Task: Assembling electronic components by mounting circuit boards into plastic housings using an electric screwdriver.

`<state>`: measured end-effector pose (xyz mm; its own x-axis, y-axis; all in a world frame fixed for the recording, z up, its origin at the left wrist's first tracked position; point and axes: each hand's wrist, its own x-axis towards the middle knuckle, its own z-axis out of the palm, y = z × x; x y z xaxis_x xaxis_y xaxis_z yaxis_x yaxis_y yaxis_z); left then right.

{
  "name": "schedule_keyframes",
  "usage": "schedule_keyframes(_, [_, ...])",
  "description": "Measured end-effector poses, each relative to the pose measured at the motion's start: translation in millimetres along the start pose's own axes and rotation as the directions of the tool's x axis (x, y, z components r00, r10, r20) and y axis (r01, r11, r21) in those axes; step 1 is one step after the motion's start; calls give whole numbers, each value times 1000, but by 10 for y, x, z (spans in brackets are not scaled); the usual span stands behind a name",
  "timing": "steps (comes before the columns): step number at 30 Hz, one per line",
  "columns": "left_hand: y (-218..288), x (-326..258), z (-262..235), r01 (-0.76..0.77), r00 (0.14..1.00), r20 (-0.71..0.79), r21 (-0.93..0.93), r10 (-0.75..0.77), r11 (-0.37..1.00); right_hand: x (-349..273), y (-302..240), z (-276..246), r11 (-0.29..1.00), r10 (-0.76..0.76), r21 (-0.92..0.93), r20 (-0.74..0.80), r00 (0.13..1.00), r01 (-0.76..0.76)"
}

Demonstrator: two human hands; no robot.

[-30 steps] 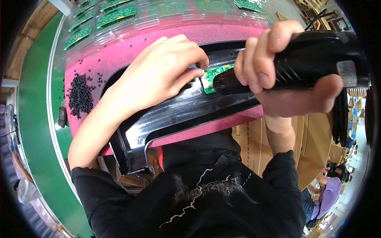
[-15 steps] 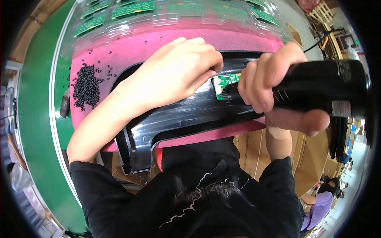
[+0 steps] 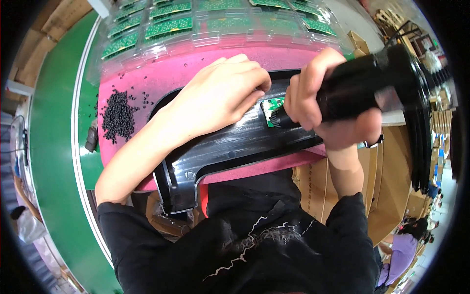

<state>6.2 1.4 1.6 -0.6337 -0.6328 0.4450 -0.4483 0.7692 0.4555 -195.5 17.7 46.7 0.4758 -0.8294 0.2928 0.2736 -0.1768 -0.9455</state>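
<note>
My right hand (image 3: pixel 313 98) is wrapped round a thick black electric screwdriver (image 3: pixel 374 83). Its ribbed nose points left, down onto a small green circuit board (image 3: pixel 269 105). The board sits inside a long black plastic housing (image 3: pixel 230 142), which lies across the pink mat. My left hand (image 3: pixel 227 90) rests over the housing's far side, just left of the board. Its fingers are curled in and pressed together; whatever they may hold is hidden. The screwdriver's tip and the part of the board beneath it are covered by the nose.
A pile of small black screws (image 3: pixel 117 115) is heaped on the pink mat (image 3: pixel 171 61) at the left, with several strays around it. Clear plastic trays (image 3: pixel 196 41) of green boards stand at the back. An open cardboard box (image 3: pixel 391 181) is at the right. A green surface (image 3: pixel 54 147) runs along the left.
The screwdriver's rear end has swung up and a little left, with my right hand moving slightly left. The whole view has shifted slightly. My left hand keeps its place on the housing.
</note>
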Motion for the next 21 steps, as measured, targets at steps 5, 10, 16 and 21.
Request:
schedule_keyframes(5, [36,26,-19,24,999,-23,60,-23,998,154,-63,-488,883,170,469,-308,936,-6])
schedule_keyframes(10, [83,5,-27,105,994,-15,113,-104,988,135,-145,-771,832,292,526,-686,666,177])
schedule_keyframes(16, [45,-29,-14,248,962,83,124,-259,961,-364,-893,-723,900,-375,-327,-238,896,289])
schedule_keyframes(21, [-2,11,-82,302,939,124,143,-320,943,-461,-1305,-575,547,-413,-599,416,810,586])
